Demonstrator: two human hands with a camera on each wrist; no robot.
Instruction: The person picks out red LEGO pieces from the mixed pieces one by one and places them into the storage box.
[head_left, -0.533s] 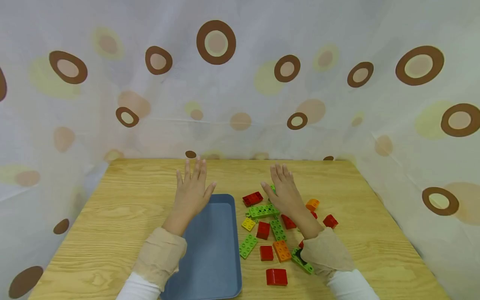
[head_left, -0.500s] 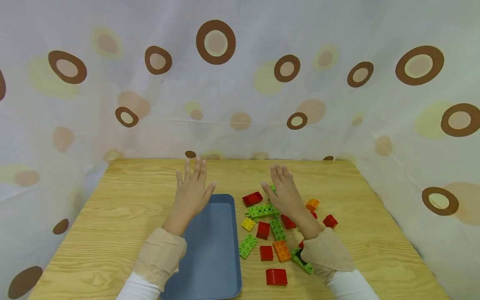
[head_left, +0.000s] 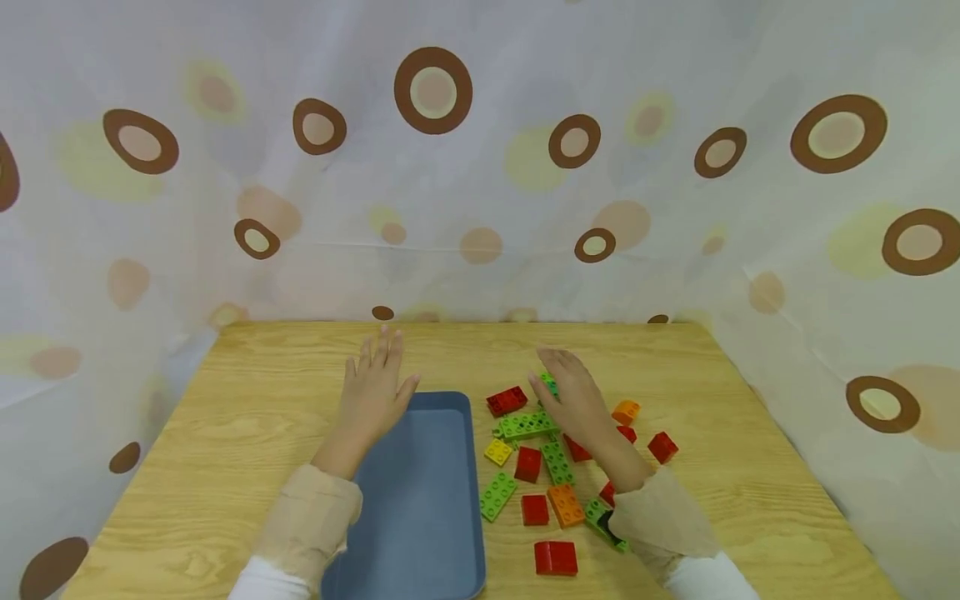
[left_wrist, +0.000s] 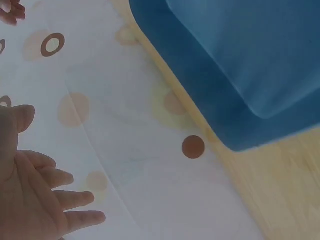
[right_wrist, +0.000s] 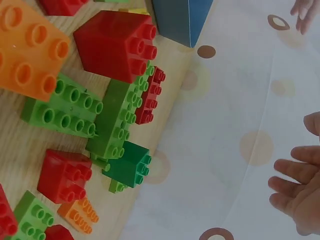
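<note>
My left hand (head_left: 371, 396) is held up over the far left part of a blue-grey tray (head_left: 420, 500), fingers spread and nothing in it. In the left wrist view the same hand (left_wrist: 30, 195) shows its palm, with the tray's corner (left_wrist: 235, 135) to its right. My right hand (head_left: 576, 400) hovers above the far part of a spread of toy building bricks, its fingers extended and holding nothing. Beneath it lie a long green brick (head_left: 527, 426) and a dark red brick (head_left: 507, 401). The right wrist view has that hand (right_wrist: 300, 190) apart from the bricks.
Nearer on the wooden table (head_left: 750, 517) lie an orange brick (head_left: 566, 505), a yellow brick (head_left: 498, 452), a light green brick (head_left: 498, 497) and a red curved brick (head_left: 556, 558). A red brick (head_left: 663, 447) sits at the right. A patterned curtain (head_left: 480, 167) hangs behind the table.
Both hands have dropped slightly toward the table, the left one also shifting a little left. The right fingers are closer together. Bricks and tray stay in place.
</note>
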